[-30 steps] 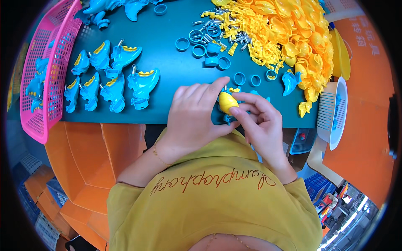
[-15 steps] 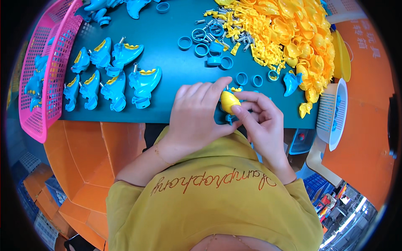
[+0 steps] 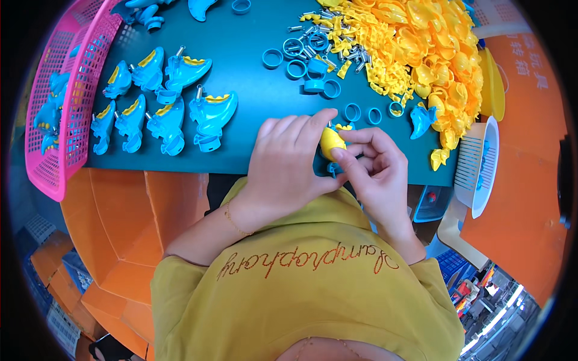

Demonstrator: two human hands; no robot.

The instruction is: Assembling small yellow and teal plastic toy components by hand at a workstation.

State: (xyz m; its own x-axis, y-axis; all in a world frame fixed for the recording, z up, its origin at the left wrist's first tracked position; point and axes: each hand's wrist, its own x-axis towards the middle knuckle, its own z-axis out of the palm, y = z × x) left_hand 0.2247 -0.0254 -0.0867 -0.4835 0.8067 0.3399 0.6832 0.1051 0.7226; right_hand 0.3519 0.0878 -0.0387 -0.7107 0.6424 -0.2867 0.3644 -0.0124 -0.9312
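Observation:
My left hand (image 3: 288, 162) and my right hand (image 3: 374, 174) meet at the near edge of a dark teal table (image 3: 241, 90). Together they pinch a small yellow plastic piece (image 3: 330, 141) fitted onto a blue toy part that my fingers mostly hide. To the left stand several assembled blue toy pieces with yellow inserts (image 3: 168, 102). A big heap of yellow plastic parts (image 3: 421, 48) lies at the far right, with loose blue rings (image 3: 301, 60) and small metal pins (image 3: 325, 30) beside it.
A pink mesh basket (image 3: 72, 90) holding blue parts sits at the left. A single blue part (image 3: 421, 120) lies by the yellow heap. A white slotted tray (image 3: 478, 162) hangs off the right edge. Orange bins stand below the table.
Both hands stay at the same spot; the fingers have shifted slightly around the yellow piece.

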